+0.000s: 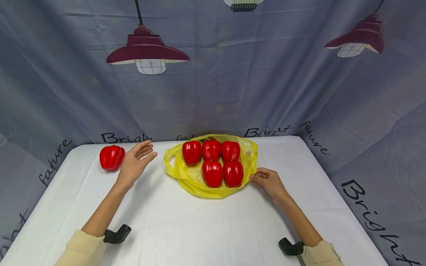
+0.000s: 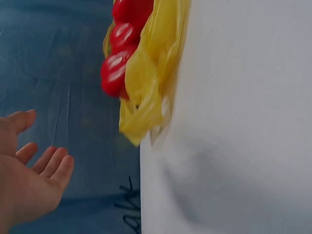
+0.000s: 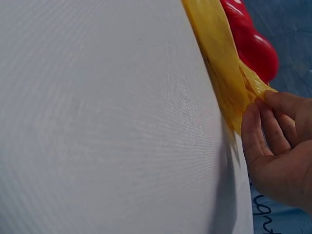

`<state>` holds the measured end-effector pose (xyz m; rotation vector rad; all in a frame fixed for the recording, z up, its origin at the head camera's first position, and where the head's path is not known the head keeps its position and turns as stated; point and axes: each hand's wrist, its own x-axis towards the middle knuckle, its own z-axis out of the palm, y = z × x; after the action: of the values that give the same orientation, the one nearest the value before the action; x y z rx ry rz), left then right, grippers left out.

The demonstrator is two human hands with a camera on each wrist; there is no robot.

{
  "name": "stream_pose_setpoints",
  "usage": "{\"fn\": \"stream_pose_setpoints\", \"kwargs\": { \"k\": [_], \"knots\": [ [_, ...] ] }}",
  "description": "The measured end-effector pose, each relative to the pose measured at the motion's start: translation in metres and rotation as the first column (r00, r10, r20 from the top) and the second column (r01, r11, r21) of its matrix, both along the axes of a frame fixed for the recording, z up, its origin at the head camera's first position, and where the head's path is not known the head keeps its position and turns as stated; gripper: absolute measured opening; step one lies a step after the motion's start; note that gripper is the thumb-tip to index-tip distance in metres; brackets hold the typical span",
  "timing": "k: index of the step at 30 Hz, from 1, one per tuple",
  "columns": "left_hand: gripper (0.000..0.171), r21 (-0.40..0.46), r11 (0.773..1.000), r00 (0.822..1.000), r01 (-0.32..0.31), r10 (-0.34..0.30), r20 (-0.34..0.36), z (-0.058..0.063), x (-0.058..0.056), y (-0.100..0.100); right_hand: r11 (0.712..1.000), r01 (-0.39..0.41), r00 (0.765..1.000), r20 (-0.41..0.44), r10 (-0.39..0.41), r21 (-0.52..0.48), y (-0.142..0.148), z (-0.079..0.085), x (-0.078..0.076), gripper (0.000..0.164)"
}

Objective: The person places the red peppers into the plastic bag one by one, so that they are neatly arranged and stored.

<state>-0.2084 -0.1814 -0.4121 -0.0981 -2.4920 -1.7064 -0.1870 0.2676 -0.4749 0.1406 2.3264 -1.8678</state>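
Observation:
A yellow plastic bag [image 1: 196,187] lies spread on the table with several red bell peppers [image 1: 212,173] on it. At the bag's right edge my right hand [image 1: 270,181] pinches the plastic between thumb and fingers; the right wrist view shows this grip on the yellow bag [image 3: 219,53] too. My left hand [image 1: 135,162] hovers above the table, fingers loosely extended and holding nothing. It is between the bag and a single red bell pepper [image 1: 111,157] at the far left. In the left wrist view the left hand [image 2: 36,180] is apart from the bag [image 2: 141,97].
A white cloth covers the table [image 1: 213,229]. Behind and beside it hangs a grey-blue curtain [image 1: 213,85] printed with lamps and lettering. Black wrist mounts [image 1: 117,234] sit at both sleeves.

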Motion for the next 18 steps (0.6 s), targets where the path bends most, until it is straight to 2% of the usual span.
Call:
{"fn": "stream_pose_setpoints", "kwargs": {
  "k": [6,9,12,13,17,18],
  "knots": [
    [0.060,-0.017,0.999,0.997,-0.043,0.042,-0.064,0.009,0.004,-0.034,1.000,-0.004,1.000,-0.008,0.004,-0.008,0.000,0.000,0.000,0.036],
    [0.059,-0.047,0.995,0.991,-0.085,0.079,-0.106,0.008,0.003,-0.051,1.000,-0.006,1.000,-0.011,0.005,-0.010,0.000,-0.001,-0.001,0.035],
    [0.059,-0.074,0.985,0.981,-0.154,0.144,-0.131,0.000,-0.001,-0.069,1.000,-0.006,1.000,-0.012,0.006,-0.016,0.000,-0.002,-0.001,0.035],
    [0.058,-0.057,0.982,0.976,-0.178,0.169,-0.135,-0.005,-0.004,-0.076,1.000,-0.006,1.000,-0.011,0.006,-0.018,0.000,-0.003,-0.002,0.034],
    [0.058,-0.073,0.968,0.967,-0.241,0.234,-0.097,-0.014,-0.011,-0.100,1.000,-0.005,1.000,-0.012,0.005,-0.019,0.000,-0.004,-0.002,0.034],
    [0.059,-0.097,0.965,0.969,-0.242,0.234,-0.084,-0.016,-0.012,-0.105,1.000,-0.004,1.000,-0.011,0.004,-0.017,0.000,-0.004,-0.002,0.034]
  ]
}}
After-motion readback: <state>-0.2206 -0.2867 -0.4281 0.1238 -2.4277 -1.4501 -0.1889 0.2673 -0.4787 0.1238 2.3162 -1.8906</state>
